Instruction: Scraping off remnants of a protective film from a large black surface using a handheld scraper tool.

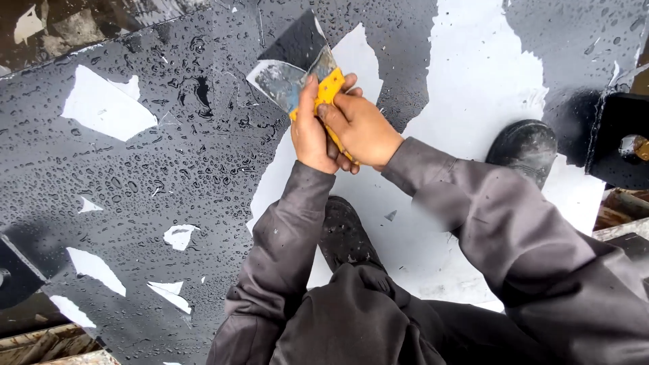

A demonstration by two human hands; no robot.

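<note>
— Scraper (318, 84) with the yellow handle: where is it?

— Near the panel's top edge, its wide blade under a lifted flap of black film (297, 44).

— And the hands?

— The left hand (312, 138) and right hand (362, 128) both wrap the handle, fingers pressed together around it.

— What carries it all?

— A wet black panel (135, 176), beaded with drops, white patches (105, 108) bare towards its left edge. Two dark boots (524, 145) stand on it.

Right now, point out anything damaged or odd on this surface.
The black coating is peeling: ragged white patches show through, and water droplets bead on it. Both hands, left hand and right hand, grip a yellow-handled scraper under a lifted flake.
</note>
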